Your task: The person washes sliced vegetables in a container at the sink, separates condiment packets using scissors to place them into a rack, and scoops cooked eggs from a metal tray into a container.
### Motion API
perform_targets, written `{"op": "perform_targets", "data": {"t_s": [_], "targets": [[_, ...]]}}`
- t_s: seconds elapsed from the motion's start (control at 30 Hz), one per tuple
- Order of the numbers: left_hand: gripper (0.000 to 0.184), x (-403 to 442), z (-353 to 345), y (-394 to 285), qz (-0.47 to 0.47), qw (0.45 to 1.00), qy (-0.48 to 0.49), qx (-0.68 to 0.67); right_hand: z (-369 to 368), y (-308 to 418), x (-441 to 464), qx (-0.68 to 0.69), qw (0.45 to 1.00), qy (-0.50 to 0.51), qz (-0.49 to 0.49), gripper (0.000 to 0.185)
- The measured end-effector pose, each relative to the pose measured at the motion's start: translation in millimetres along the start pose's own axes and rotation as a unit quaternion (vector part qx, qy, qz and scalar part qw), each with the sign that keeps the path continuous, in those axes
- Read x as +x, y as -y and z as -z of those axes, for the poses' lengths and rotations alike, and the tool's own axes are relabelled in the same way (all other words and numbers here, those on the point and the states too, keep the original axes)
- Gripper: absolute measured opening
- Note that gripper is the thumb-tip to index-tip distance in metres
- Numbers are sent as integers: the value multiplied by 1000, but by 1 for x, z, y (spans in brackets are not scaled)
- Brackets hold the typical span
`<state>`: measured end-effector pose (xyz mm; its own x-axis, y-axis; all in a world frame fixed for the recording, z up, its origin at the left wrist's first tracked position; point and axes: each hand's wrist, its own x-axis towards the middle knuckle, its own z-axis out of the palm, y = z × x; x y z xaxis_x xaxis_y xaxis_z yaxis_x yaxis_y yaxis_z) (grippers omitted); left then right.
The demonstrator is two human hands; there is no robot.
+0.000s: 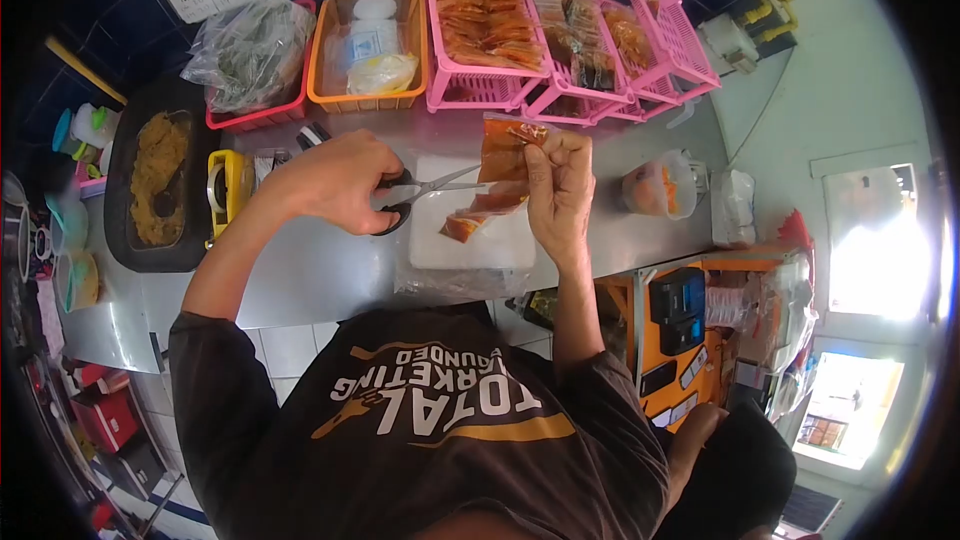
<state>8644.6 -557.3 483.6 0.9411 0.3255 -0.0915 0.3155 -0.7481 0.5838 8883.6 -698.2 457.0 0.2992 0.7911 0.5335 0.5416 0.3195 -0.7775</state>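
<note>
- Sachet strip (503, 152) of clear film with orange-brown filling hangs from the right hand (562, 180), over a white slab (505, 248) on the steel table (330, 285).
- Its lower portion (482, 212) slants down to the left, just above or against the slab; whether both portions are joined where the blades lie, I cannot tell.
- Handling, as a judgement: light, limp and likely slick, with filling that probably shifts under pressure; the film could split if squeezed hard. A flat pinch at an edge, away from the fullest part, seems the safest hold.
- Right hand: thumb and fingers pinch the strip's right side, fingers curled behind, forearm rising almost straight from the sleeve.
- Left hand (345, 180): closed around the black handles of the scissors (428, 186), back of the hand upward, forearm angled inward; the blades stand parted and point right, their tips at the strip.
- The two hands are apart, with the scissors bridging the gap.
- Beyond them, a pink basket (478, 90) holds similar filled packets (490, 25).
</note>
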Motion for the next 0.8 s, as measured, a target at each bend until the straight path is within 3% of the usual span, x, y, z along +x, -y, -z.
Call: {"op": "perform_targets", "data": {"t_s": [0.17,0.23,0.3,0.33,0.4,0.43,0.5,0.53,0.57,0.67,0.7,0.77,0.8], "targets": [[32,10,-3,12,-31,998,53,-29,-4,-13,-7,19,999,-15,-45,15],[31,16,-13,21,-40,994,85,-56,-7,1,-5,59,992,-65,-91,14],[26,26,-36,38,-15,961,29,-276,-7,-17,-11,75,988,-72,-110,14],[26,29,-40,30,-16,962,31,-272,-7,-21,-13,90,985,-75,-130,14],[21,43,-57,1,52,888,-92,-447,-11,-21,-14,94,984,-80,-132,14],[21,51,-64,-4,50,889,-91,-446,-12,-20,-15,98,983,-81,-136,14],[19,65,-76,-13,31,778,-138,-612,-12,-24,-19,69,987,-64,-134,13],[19,70,-77,-17,29,779,-138,-611,-12,-24,-20,40,989,-47,-132,13],[17,74,-78,-22,36,747,-143,-649,-13,-22,-23,39,990,-48,-130,13],[14,82,-74,-40,46,684,-172,-707,-13,-2,-27,118,982,-97,-111,16],[12,82,-72,-43,53,655,-193,-729,-12,7,-30,131,984,-84,-84,17],[12,81,-68,-45,40,650,-183,-736,-5,9,-26,145,986,-71,-52,19],[11,81,-66,-46,33,644,-169,-745,5,5,-23,74,997,10,-7,23]]}}
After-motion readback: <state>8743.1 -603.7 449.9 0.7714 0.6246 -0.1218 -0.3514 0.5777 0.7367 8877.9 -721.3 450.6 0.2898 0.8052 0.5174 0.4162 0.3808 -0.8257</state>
